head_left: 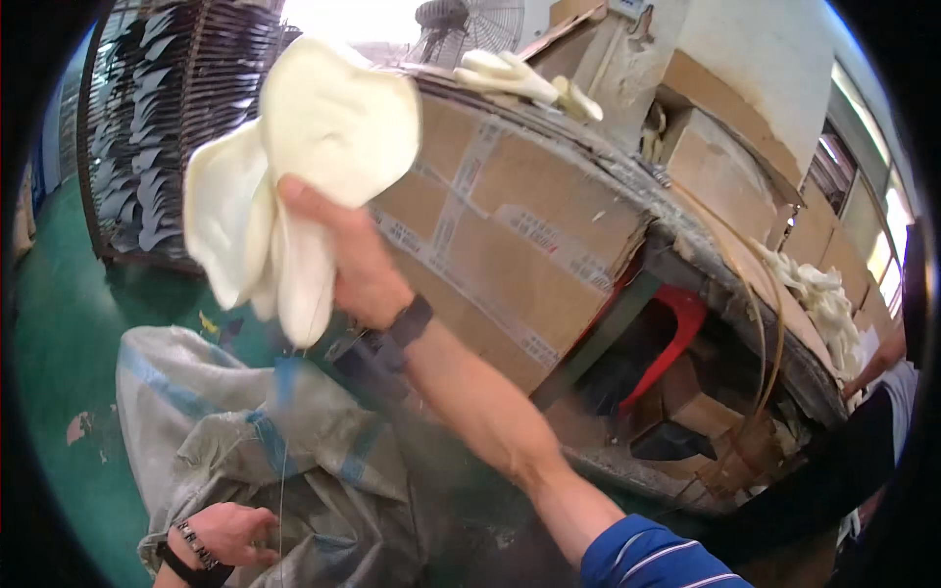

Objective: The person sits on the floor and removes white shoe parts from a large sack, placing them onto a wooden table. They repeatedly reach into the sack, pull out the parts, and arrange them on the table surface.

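Raised high at the upper left, my right hand (358, 260) is closed round a small bunch of cream-coloured, smooth, moulded foam-like pieces (343, 122). Their broad rounded ends point up and outward, and narrower ends hang below the thumb. A thin thread (284, 461) trails down from them. Low at the left, my left hand (230, 534) hovers over or rests against a grey-white woven sack (167, 402) with blue stripes. Its fingers are loosely bent and apart, with nothing seen in them. Whether it touches the sack I cannot tell.
A taped cardboard panel (529, 230) fronts a worn workbench with more cream pieces (505, 76) on top. Beneath stands a red stool (671, 338). A rack (147, 127) holds many grey pieces at the back left. A person's arm (877, 363) shows at the right.
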### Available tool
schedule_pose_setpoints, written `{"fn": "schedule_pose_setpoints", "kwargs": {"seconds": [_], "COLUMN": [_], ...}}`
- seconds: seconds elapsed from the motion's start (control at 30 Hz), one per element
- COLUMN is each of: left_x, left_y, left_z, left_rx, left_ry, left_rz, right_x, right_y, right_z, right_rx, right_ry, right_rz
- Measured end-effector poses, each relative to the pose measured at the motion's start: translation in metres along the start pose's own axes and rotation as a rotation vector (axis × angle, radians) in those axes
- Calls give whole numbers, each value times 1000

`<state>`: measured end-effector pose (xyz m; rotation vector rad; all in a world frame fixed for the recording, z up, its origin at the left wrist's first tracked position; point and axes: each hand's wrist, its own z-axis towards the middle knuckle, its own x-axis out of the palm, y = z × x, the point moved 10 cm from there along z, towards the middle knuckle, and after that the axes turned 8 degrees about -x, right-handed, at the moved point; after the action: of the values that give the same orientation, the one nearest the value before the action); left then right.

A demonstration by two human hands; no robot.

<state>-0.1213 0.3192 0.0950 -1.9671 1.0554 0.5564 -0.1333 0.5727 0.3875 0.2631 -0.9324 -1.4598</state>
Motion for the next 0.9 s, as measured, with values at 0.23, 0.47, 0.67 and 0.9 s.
{"fn": "schedule_pose_setpoints", "kwargs": {"seconds": [0.23, 0.47, 0.67, 0.9], "left_x": [21, 45, 95, 54], "left_y": [-63, -67, 2, 30], "left_z": [62, 17, 72, 73], "left_rx": [262, 95, 46, -31], "left_ry": [-74, -66, 36, -452], "left_rz": [-49, -57, 125, 86], "right_x": [-41, -354, -386, -171], "right_y": [217, 345, 453, 295], "right_z": [78, 81, 56, -74], "right_rx": [-299, -88, 39, -99], "right_ry": [-17, -657, -666, 51], "right_rz": [-245, -678, -2577, -2166]}}
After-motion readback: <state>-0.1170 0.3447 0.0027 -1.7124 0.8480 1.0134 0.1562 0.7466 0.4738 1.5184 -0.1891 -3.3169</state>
